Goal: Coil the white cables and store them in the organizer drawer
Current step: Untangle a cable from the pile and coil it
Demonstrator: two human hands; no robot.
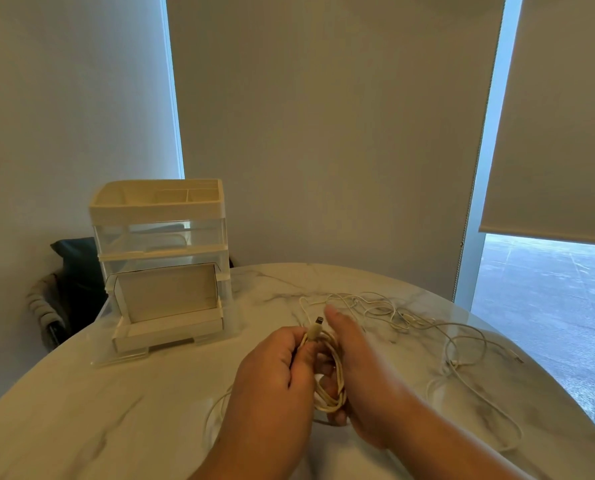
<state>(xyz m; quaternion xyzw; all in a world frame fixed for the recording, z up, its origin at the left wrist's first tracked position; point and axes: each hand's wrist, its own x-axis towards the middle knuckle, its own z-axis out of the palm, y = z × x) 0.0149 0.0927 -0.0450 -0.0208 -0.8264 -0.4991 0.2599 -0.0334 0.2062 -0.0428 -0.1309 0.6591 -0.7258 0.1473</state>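
My left hand (275,368) pinches the coil (330,379) just under its plug (318,322). My right hand (362,375) grips the loops from the other side, thumb beneath. Both hands hold it just above the counter (116,410), low in the middle of view. The organizer (161,237) stands at ten o'clock from them, its bottom drawer (166,320) pulled out. The loose cables (393,313) sprawl from one to three o'clock. My worry is the springy loops: if either grip eases on the way to the drawer, I expect the coil to fan open. A strand (216,407) trails on the counter at eight o'clock, and if it belongs to this coil it could drag or snag. I cannot make out how my right fingers sit inside the loops or where that strand ends under my wrists. I also cannot tell how many cables make up the heap.
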